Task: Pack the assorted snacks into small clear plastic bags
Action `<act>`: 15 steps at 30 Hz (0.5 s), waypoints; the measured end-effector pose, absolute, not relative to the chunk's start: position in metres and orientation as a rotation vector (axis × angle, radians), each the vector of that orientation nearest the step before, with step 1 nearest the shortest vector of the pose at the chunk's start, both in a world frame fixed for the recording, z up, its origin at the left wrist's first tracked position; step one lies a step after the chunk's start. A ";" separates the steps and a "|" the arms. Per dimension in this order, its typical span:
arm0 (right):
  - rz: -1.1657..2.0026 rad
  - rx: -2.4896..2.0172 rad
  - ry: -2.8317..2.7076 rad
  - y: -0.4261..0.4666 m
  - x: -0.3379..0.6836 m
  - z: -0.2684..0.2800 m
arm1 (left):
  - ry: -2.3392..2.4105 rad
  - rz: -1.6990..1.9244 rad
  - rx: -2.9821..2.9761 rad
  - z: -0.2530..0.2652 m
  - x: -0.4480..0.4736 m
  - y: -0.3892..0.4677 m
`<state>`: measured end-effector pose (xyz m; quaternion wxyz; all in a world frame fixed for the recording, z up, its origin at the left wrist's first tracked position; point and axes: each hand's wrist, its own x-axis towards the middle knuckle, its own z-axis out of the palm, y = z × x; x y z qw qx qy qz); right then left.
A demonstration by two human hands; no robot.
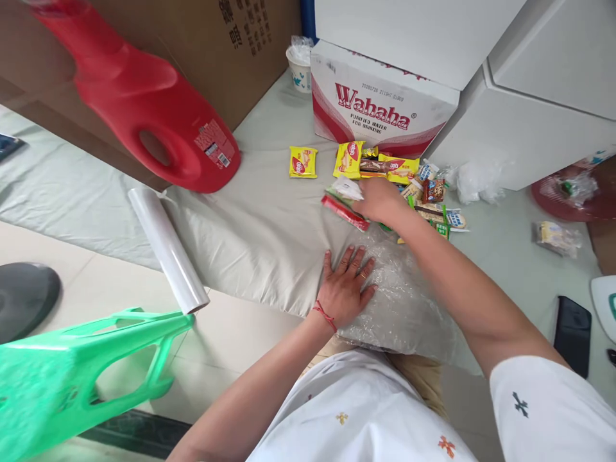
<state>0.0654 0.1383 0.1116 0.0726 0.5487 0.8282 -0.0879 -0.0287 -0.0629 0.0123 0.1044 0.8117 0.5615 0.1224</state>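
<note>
My left hand (pixel 342 292) lies flat with its fingers spread, partly on the pale cloth (pixel 250 244) and partly on a sheet of clear plastic film (pixel 409 298). My right hand (pixel 380 200) reaches into a heap of wrapped snacks, its fingers closed on a small white and green snack packet (pixel 347 188). A red stick-shaped packet (pixel 345 213) is just below those fingers; whether they grip it too I cannot tell. Beyond the hand are a yellow wafer packet (pixel 348 159) and a brown cookie packet (pixel 434 190). Another yellow packet (pixel 303 162) lies apart to the left.
A Wahaha water carton (pixel 380 102) stands behind the heap, a paper cup (pixel 300 67) beside it. At left are a large red jug (pixel 158 115), a film roll (pixel 168 250) and a green plastic stool (pixel 86 366). A phone (pixel 572 335) lies at right near crumpled clear plastic (pixel 481 179).
</note>
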 end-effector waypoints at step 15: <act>-0.244 1.503 2.629 0.114 0.042 0.082 | 1.660 0.345 2.414 0.012 -0.028 -0.063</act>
